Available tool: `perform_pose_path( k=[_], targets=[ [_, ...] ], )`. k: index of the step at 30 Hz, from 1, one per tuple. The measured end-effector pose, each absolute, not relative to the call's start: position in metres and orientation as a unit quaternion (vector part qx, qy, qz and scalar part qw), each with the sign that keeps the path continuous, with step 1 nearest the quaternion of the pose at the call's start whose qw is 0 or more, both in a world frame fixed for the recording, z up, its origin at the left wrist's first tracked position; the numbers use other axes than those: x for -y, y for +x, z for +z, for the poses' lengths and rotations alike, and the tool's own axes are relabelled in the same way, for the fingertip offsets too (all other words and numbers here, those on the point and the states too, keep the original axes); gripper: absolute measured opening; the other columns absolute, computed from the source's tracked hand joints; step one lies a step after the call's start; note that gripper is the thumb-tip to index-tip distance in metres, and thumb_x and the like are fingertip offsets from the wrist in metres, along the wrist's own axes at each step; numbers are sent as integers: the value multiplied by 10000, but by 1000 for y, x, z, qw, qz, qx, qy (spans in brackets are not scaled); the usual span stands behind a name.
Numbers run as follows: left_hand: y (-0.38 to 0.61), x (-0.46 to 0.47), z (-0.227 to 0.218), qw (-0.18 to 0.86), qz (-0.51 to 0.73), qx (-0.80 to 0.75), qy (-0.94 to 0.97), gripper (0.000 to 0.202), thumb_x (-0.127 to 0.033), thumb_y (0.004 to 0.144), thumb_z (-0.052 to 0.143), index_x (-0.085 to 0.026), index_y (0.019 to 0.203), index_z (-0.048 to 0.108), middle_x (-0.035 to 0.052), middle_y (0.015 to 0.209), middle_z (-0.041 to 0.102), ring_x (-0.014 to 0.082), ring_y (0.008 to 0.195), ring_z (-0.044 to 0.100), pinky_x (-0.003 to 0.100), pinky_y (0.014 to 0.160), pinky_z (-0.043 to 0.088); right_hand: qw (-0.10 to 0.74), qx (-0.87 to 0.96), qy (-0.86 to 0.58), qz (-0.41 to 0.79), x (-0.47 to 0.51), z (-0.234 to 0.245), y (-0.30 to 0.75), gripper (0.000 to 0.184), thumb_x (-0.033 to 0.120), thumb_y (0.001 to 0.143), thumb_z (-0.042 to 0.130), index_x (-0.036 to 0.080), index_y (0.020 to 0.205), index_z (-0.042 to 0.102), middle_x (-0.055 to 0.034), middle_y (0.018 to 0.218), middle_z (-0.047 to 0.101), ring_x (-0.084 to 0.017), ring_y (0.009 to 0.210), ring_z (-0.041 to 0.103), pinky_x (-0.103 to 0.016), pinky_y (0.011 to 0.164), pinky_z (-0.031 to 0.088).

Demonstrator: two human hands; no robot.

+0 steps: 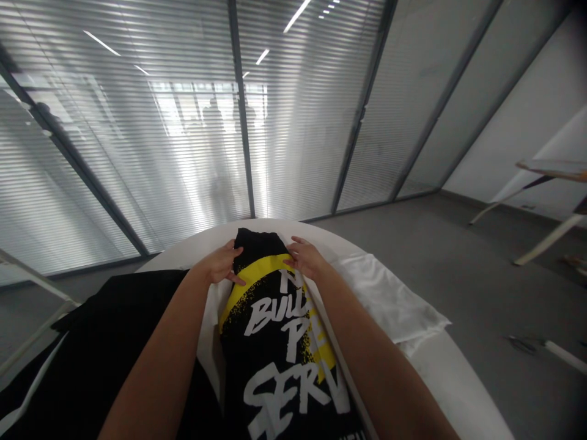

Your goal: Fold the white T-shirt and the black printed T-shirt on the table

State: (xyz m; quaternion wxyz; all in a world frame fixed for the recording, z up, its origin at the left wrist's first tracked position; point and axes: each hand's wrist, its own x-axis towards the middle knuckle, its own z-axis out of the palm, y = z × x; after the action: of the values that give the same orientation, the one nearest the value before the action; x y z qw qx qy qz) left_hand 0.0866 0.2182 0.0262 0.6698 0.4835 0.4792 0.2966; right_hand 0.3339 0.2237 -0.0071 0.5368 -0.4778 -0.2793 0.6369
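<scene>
A long folded piece of black cloth (259,348) lies lengthwise in front of me, with a yellow band and large white lettering. Its far end is plain black and reaches near the table's far rim. My left hand (220,264) rests at the cloth's left edge, fingers spread, with fingertips on the yellow band and the black end. On the opposite edge, my right hand (306,258) touches the cloth with its fingers stretched out and apart. Undersides of both hands are hidden.
Under the cloth is a round white table (463,379). Shiny white fabric (389,299) hangs at its right, and black fabric (123,318) drapes on the left. Glass partitions with blinds (293,122) stand beyond. Wooden-topped furniture (554,171) with pale legs is at far right.
</scene>
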Motion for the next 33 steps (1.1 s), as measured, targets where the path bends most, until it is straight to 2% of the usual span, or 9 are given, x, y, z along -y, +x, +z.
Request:
perform_pose_path(
  k=[6,10,14,17,21,24,26,28,33],
  targets=[
    [85,-222,24,682,310,-448,488,580,-423,818,692,-304,1318,422,147,1437,476,386,1151,582,576,658,608,544,246,-473,648,-230,-12,329,562,26,743,622,222,1252,486,-11,819,673,-132,697,652,-179,504,518],
    [82,-225,23,682,305,-458,481,595,-403,798,716,-337,1321,442,123,1426,494,374,1112,610,573,662,609,553,215,-445,671,-228,-6,328,449,-8,770,599,189,1166,522,-14,795,679,-123,644,653,-179,502,522],
    [79,-223,28,690,305,-414,509,625,-416,800,716,-376,1356,433,110,1426,494,361,1088,623,554,655,614,493,255,-422,716,-228,-3,336,208,88,821,606,154,1018,618,-59,873,710,-143,671,674,-191,500,521],
    [78,-220,32,695,309,-391,519,650,-420,802,717,-347,1379,426,137,1417,494,360,1087,619,539,659,616,435,276,-477,712,-231,-6,340,108,197,830,636,135,916,656,-71,808,711,-132,562,629,-171,372,407],
    [78,-219,34,700,315,-378,518,615,-406,811,713,-337,1364,453,137,1387,516,347,1068,627,524,654,620,420,291,-501,698,-233,-7,343,163,278,775,712,143,859,673,-41,675,677,-99,454,525,-159,296,244],
    [77,-219,37,701,324,-369,517,598,-389,813,714,-346,1356,468,129,1354,544,329,1035,645,507,644,624,473,312,-446,693,-232,-4,346,255,177,737,705,175,991,679,-47,822,717,-116,567,597,-155,349,328],
    [77,-219,38,699,333,-370,514,608,-384,812,715,-359,1364,462,120,1341,556,313,1011,655,501,644,625,543,321,-416,655,-231,-3,348,399,113,719,678,232,1098,648,-24,960,723,-125,704,646,-164,454,443],
    [78,-220,35,692,340,-392,502,634,-366,802,726,-366,1373,449,115,1342,558,298,997,658,505,655,624,579,318,-423,621,-231,-4,347,432,96,722,653,262,1120,621,-6,1028,709,-132,811,660,-199,582,527],
    [87,-226,14,646,325,-525,448,503,-300,813,675,-278,1290,516,134,1266,605,306,961,656,482,633,624,528,279,-511,619,-231,-12,336,384,46,699,626,183,1057,598,-46,921,671,-169,789,655,-286,633,581]
  ],
)
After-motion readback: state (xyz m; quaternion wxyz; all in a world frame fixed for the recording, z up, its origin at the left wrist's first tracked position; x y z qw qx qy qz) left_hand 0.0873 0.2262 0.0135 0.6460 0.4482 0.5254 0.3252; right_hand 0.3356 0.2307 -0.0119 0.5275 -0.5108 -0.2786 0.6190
